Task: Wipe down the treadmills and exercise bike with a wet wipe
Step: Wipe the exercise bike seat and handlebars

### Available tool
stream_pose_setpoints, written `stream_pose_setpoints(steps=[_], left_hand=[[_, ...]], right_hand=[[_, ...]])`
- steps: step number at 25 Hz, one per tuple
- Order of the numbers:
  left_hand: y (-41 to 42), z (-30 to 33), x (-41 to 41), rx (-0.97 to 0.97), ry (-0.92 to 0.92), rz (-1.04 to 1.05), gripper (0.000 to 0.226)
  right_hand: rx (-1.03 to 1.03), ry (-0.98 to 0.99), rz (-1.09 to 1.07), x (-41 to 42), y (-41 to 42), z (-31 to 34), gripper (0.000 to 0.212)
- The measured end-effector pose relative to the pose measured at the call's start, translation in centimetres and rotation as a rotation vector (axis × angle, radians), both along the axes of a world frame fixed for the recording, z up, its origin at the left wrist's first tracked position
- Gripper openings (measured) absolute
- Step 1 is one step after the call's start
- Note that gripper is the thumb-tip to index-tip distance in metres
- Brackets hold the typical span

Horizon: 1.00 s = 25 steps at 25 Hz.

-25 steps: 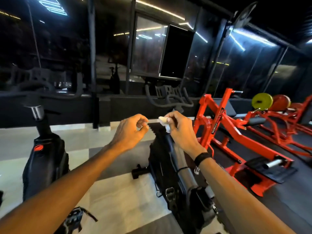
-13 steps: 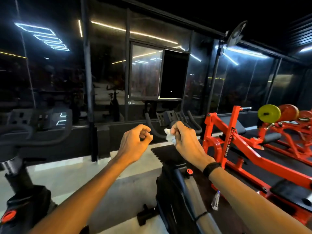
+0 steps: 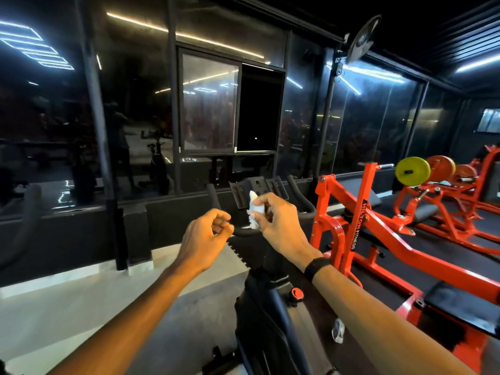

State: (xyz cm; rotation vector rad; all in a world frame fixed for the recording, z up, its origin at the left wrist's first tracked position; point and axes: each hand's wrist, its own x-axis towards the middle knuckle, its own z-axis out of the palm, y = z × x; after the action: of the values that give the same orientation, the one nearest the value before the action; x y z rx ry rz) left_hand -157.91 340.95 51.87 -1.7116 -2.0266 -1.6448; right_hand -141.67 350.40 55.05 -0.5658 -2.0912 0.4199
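Your right hand [image 3: 278, 226] pinched a crumpled white wet wipe [image 3: 255, 211] between thumb and curled fingers; the wipe was soft, creased and bunched into an upright wad, its long axis near vertical and its pointed end up. It sat directly in front of the black exercise bike [image 3: 270, 315] handlebar [image 3: 243, 231], whose curved, matte bar ran left to right below the wipe; contact could not be confirmed. Your left hand [image 3: 203, 239] was loosely curled just beside the bar, and whether it gripped anything could not be told. A glossy orange steel weight machine [image 3: 378, 239] stood to the right.
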Motion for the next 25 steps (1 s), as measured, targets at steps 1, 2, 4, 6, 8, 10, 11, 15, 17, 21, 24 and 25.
stream_pose_setpoints(steps=[1,2,4,6,8,10,11,15,17,21,24,25], left_hand=[[1.4,0.0,-0.8,-0.002,-0.001,0.006,0.015],[3.2,0.1,-1.5,0.001,-0.001,0.015,0.014],[7.0,0.6,-2.8,-0.007,0.0,0.029,0.014],[10.7,1.3,-3.8,-0.039,0.028,0.037,0.016],[14.0,1.4,-4.9,-0.038,0.031,0.053,0.017],[16.5,0.8,-6.0,-0.048,-0.002,0.07,0.017],[17.5,0.3,-6.6,-0.07,-0.013,0.077,0.016],[20.6,-1.9,-10.6,-0.104,-0.119,0.173,0.015],[21.8,-3.6,-12.9,-0.055,-0.263,0.27,0.017],[24.9,-7.3,-16.7,-0.057,-0.414,0.336,0.025],[27.8,-7.6,-20.1,-0.079,-0.469,0.317,0.03],[28.6,-7.4,-20.8,-0.088,-0.475,0.313,0.031]], right_hand=[[-0.004,0.003,0.013,-0.7,1.3,0.0,0.02],[-0.007,0.006,0.024,-1.5,2.9,0.0,0.021],[-0.031,0.0,0.025,-2.6,6.6,0.3,0.025],[-0.051,0.004,0.002,-3.5,10.3,1.2,0.036],[-0.034,-0.002,-0.018,-4.4,14.0,1.9,0.044],[-0.02,0.002,-0.036,-5.8,17.3,2.0,0.037],[-0.025,0.009,-0.034,-6.8,18.8,1.6,0.031],[-0.025,-0.036,0.015,-12.0,23.3,-1.7,0.016],[-0.044,-0.042,0.019,-14.5,25.0,-3.6,0.014],[-0.072,-0.115,0.019,-19.4,27.3,-7.2,0.018],[-0.054,-0.134,0.029,-24.3,29.6,-7.1,0.02],[-0.032,-0.132,0.025,-25.8,30.5,-6.6,0.021]])
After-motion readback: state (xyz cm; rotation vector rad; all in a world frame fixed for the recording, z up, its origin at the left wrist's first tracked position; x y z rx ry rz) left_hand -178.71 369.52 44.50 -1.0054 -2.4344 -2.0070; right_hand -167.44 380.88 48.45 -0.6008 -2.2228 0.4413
